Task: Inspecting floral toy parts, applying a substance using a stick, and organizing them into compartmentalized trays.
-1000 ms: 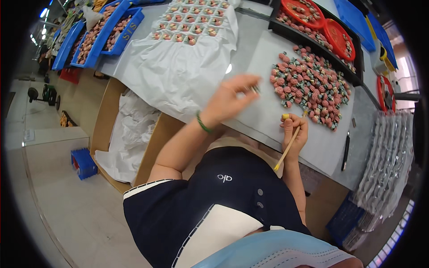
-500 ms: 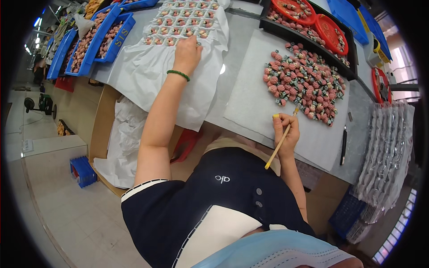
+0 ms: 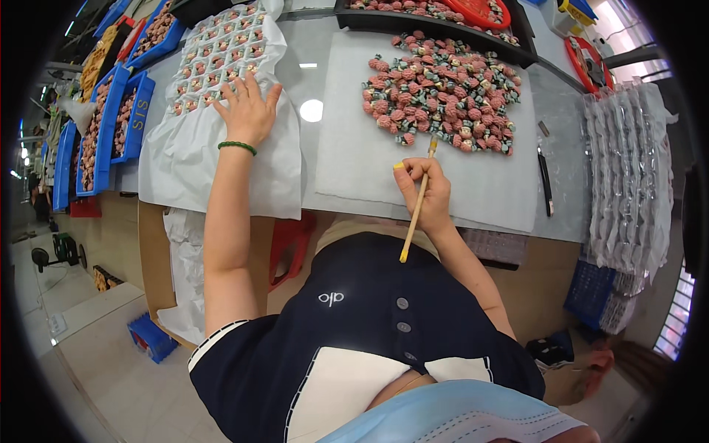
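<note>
Brush (image 3: 417,199) pinched upright in right hand (image 3: 427,193); left hand (image 3: 247,111) flat.

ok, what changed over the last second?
The left hand moved from beside the pile of pink pieces leftward and away from the body, and now lies flat, fingers spread, on the white sheet beside the rows of pieces laid out on it. Whether it carried a piece across is not visible. The right hand kept its grip on the wooden stick, tip near the pile.

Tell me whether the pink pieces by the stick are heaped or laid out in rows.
Heaped. The pink pieces lie jumbled on the white sheet, just beyond the stick held in the right hand.
</note>
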`<state>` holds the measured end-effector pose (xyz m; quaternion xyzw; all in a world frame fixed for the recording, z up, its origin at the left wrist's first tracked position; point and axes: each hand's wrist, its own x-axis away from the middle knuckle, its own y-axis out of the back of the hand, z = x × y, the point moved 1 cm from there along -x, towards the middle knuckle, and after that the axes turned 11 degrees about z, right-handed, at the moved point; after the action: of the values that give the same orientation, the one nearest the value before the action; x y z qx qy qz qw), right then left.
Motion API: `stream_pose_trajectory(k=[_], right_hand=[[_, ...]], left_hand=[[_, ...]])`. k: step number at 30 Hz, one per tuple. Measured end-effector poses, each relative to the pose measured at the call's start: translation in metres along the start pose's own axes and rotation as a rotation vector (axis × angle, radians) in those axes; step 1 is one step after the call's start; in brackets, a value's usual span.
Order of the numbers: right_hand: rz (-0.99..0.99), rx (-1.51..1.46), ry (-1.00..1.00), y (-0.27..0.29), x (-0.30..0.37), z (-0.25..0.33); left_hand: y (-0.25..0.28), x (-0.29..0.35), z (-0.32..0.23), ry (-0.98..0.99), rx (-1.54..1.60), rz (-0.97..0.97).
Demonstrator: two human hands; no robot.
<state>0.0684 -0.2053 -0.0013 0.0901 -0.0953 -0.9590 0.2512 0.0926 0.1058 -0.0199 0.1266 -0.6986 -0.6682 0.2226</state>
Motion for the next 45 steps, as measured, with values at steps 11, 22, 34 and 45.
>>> stream_pose_trajectory(k=[11, 22, 34, 45], right_hand=[[-0.019, 0.042, -0.006, 0.018, 0.015, 0.007], [-0.160, -0.314, 0.103, 0.025, 0.021, 0.007], [-0.182, -0.535, -0.032, 0.027, 0.025, -0.006], [-0.084, 0.239, 0.235, 0.029, 0.016, -0.005]], left_hand=[[0.019, 0.085, -0.140, -0.758, 0.614, -0.103], [0.015, 0.129, -0.160, -0.288, 1.974, 0.811], [-0.002, 0.130, -0.166, -0.223, 1.904, 0.900], [-0.012, 0.136, -0.160, -0.238, 2.134, 0.832]])
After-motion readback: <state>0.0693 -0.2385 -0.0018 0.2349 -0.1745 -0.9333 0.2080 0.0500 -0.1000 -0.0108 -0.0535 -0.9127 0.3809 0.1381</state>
